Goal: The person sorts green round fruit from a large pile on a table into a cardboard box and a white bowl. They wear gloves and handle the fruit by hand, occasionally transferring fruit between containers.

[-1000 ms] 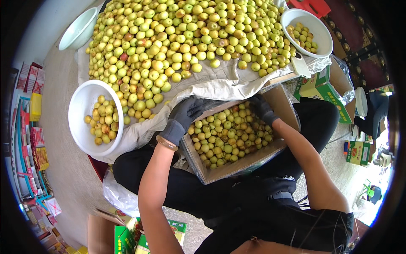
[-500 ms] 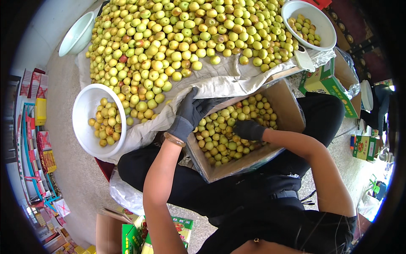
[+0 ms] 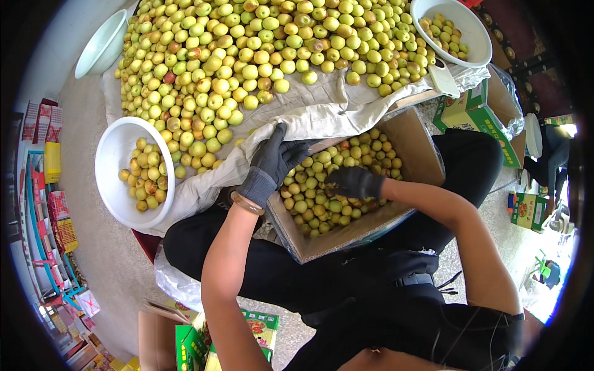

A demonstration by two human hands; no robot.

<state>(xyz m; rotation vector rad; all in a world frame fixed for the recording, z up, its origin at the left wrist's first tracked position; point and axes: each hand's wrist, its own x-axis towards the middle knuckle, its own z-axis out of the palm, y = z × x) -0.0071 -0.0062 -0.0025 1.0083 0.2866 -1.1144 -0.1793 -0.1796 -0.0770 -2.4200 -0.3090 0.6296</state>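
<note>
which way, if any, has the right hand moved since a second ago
Yes: against the box, the right hand has moved left and inward, from the far edge onto the fruit.

Pale cloth [image 3: 296, 106], broad heap of yellow-green fruit [image 3: 204, 68], 2 white bowls [image 3: 112, 195] at opposite edges, flat pale object [image 3: 443, 78].

The left hand [image 3: 272, 162] and right hand [image 3: 357, 182] wore charcoal gloves, the left one ending in a paler grey knitted cuff [image 3: 255, 185]. A brownish bangle [image 3: 246, 204] (smooth and rounded) circled the left wrist. The top [image 3: 396, 340] was black and short-sleeved, the trousers [image 3: 204, 244] black too, with a dark grey strap [image 3: 416, 279] at the waist and thin black cords [image 3: 450, 284] beside it.
</note>
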